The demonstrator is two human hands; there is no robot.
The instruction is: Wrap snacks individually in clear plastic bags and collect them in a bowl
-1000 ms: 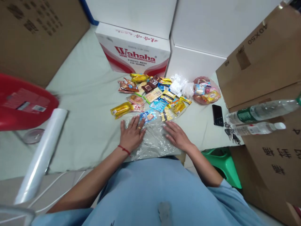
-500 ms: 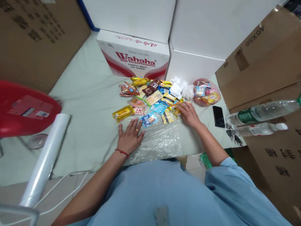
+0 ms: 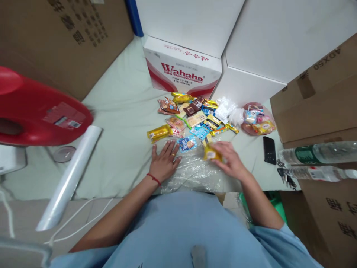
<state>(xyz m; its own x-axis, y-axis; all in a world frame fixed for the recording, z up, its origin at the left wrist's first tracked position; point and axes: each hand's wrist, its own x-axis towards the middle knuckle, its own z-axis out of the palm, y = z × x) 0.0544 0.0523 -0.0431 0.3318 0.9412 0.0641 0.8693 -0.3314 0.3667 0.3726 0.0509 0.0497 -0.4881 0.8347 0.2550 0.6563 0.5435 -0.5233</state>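
Observation:
My left hand point(image 3: 165, 160) lies flat with its fingers spread, on the left edge of a clear plastic bag point(image 3: 192, 175). Just beyond its fingertips are a blue snack packet point(image 3: 187, 143) and a long yellow-wrapped snack point(image 3: 159, 133). My right hand point(image 3: 229, 158) grips a yellow snack packet point(image 3: 211, 153) above the bag's right side, slightly blurred. Behind the hands spreads a pile of snack packets, among them a dark brown packet point(image 3: 195, 106), a cream-coloured packet point(image 3: 195, 118) and an orange-brown packet point(image 3: 169, 105).
A Wahaha carton point(image 3: 181, 72) stands behind the pile. To the right are crumpled white plastic point(image 3: 224, 108), a pink bag of snacks point(image 3: 258, 119), a phone point(image 3: 269, 149), keys point(image 3: 285, 176) and bottles point(image 3: 315, 153). A red container point(image 3: 41, 111) and a white roll point(image 3: 71, 175) occupy the left.
My right hand has come back from the pile toward me, now with a yellow packet in it. My left hand stays flat on the bag. The camera view has shifted left.

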